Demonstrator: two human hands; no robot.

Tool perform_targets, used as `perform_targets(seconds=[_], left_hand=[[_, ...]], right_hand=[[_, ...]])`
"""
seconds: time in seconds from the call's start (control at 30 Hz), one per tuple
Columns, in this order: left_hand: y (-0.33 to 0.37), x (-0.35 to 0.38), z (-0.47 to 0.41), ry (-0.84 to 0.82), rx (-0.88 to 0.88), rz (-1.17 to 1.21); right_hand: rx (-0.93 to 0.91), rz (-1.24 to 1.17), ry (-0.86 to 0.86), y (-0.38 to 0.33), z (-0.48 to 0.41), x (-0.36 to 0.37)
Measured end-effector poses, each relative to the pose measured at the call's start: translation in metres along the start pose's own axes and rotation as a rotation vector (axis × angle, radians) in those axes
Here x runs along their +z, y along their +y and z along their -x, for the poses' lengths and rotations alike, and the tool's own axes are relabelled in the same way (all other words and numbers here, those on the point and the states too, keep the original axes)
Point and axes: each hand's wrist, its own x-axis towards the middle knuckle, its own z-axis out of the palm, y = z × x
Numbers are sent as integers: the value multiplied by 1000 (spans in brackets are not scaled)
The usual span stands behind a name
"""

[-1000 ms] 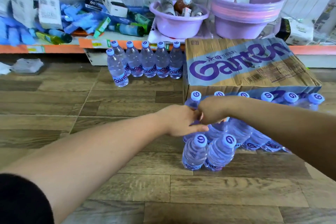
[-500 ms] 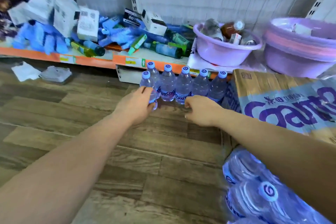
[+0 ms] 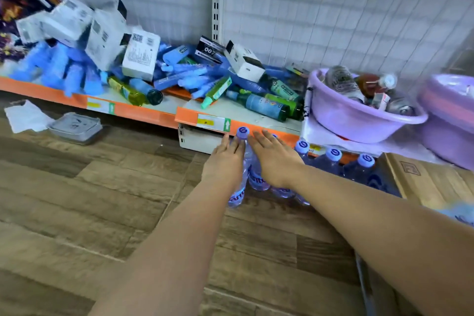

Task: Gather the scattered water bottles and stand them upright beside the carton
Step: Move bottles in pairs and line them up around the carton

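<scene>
**A:** What is closest to the camera?

**B:** Two bare forearms reach up from the bottom edge, over a wood-plank floor (image 3: 77,200).

**A:** And the hands?

**B:** They are at centre frame, both flat with straight fingers, and neither is curled into a grip. The left hand (image 3: 225,161) lies against the left side of the front bottle (image 3: 242,133). The right hand (image 3: 275,159) lies against its right side and covers the bottle behind.

**A:** Where are the other bottles?

**B:** The water bottles (image 3: 331,164) stand upright in a row on the floor. The row runs right from the hands to the cardboard carton (image 3: 431,182) at the right edge.

**A:** What lies beyond?

**B:** There is an orange-edged shelf (image 3: 154,117). Blue packs and white boxes (image 3: 139,54) are heaped on it at upper left. A lilac basin (image 3: 359,120) sits at right.
</scene>
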Motion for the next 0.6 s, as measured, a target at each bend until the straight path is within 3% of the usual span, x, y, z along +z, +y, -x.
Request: perform_targets(seconds=[0.2, 0.3, 0.43, 0.6], left_hand=[[2, 10, -15, 87, -64, 175], [0, 9, -17, 279, -22, 196], [-1, 7, -17, 113, -68, 175], [-6, -1, -14, 117, -42, 160]], right_hand=[[-28, 31, -32, 1, -48, -12], [-28, -70, -94, 1, -65, -7], [-39, -92, -12, -6, -76, 0], [-5, -137, 72, -8, -76, 2]])
